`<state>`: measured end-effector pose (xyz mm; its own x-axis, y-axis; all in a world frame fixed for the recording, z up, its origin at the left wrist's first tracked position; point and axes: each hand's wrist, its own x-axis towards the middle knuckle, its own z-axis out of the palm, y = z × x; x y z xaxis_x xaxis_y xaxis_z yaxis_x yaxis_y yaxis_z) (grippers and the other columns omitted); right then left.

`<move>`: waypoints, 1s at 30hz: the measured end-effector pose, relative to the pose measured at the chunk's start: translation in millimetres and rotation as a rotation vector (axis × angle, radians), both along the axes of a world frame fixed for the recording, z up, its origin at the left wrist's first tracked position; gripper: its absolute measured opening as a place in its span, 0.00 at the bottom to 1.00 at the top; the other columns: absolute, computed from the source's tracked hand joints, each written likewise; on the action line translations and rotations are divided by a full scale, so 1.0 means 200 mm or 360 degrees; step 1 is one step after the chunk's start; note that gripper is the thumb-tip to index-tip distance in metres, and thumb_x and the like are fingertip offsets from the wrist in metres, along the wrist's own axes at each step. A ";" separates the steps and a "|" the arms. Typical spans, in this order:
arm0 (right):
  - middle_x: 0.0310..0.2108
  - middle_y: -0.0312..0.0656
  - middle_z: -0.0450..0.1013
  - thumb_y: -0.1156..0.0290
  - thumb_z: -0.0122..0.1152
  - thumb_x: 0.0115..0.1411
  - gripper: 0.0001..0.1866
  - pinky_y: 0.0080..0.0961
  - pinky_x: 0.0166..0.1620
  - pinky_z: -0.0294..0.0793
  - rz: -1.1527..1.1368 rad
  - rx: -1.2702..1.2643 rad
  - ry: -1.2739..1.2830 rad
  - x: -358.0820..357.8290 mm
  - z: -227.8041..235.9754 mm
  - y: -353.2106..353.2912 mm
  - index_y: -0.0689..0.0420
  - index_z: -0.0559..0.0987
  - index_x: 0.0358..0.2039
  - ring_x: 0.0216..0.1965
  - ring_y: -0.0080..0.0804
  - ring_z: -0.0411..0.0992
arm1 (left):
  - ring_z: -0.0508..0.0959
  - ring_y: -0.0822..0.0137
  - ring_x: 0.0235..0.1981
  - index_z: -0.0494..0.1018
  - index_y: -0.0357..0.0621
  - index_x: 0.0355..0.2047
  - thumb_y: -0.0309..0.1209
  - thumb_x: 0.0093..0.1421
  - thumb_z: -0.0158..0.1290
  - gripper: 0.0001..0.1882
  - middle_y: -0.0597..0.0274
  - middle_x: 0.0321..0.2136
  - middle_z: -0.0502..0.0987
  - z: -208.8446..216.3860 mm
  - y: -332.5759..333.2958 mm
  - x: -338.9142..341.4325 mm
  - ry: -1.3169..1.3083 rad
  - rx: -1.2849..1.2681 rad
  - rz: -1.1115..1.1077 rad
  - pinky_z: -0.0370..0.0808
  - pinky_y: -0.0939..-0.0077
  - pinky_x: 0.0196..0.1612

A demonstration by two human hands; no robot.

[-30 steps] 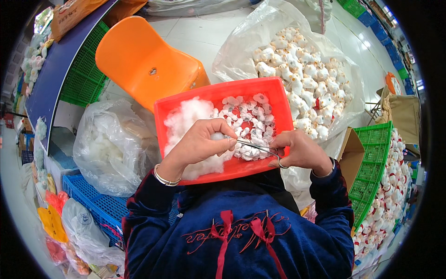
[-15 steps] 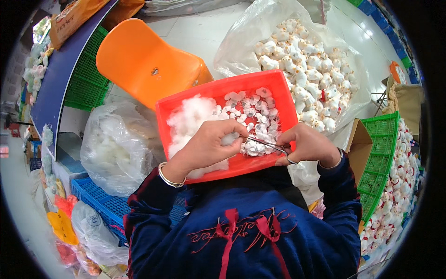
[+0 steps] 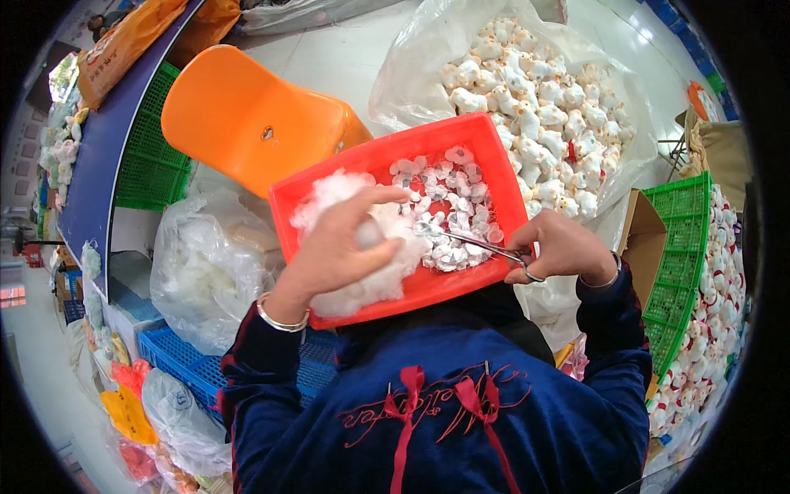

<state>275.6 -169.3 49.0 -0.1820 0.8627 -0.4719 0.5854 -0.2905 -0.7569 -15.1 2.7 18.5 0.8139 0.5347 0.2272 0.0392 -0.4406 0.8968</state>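
Observation:
A red plastic tray (image 3: 500,160) lies in front of my body, with white stuffing fluff (image 3: 374,284) in its left half and many small white fabric pieces (image 3: 457,193) in its right half. My left hand (image 3: 333,247) is over the fluff, thumb and fingers apart; the hand is slightly blurred. White fluff shows between thumb and fingers, seemingly lying in the tray. My right hand (image 3: 564,247) grips the handle rings of metal forceps (image 3: 485,245) at the tray's right edge. The forceps' tips point left, beside a small white piece (image 3: 426,230).
An orange chair (image 3: 247,123) stands beyond the tray. Far right, a clear bag (image 3: 411,78) holds white stuffed toys (image 3: 539,111). A clear bag of fluff (image 3: 206,263) and a blue crate (image 3: 185,362) are at left. A green crate (image 3: 679,272) stands at right.
My left hand has let go at the forceps' tips, moved left over the fluff and spread its fingers. My right hand still holds the forceps, slightly farther right.

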 end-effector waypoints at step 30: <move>0.32 0.37 0.74 0.68 0.74 0.44 0.15 0.39 0.45 0.68 0.0127 0.0838 -0.1300 -0.20 0.09 -0.02 0.52 0.80 0.34 0.42 0.40 0.72 | 0.68 0.84 0.17 0.80 0.40 0.28 0.40 0.69 0.59 0.17 0.70 0.19 0.76 -0.16 0.01 0.09 0.0520 -0.1303 0.0056 0.60 0.87 0.20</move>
<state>236.2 -172.4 66.9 -0.0370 0.9987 -0.0361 0.9909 0.0320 -0.1307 2.6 4.5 -12.9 0.7512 0.4536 -0.4796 0.3505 0.3416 0.8721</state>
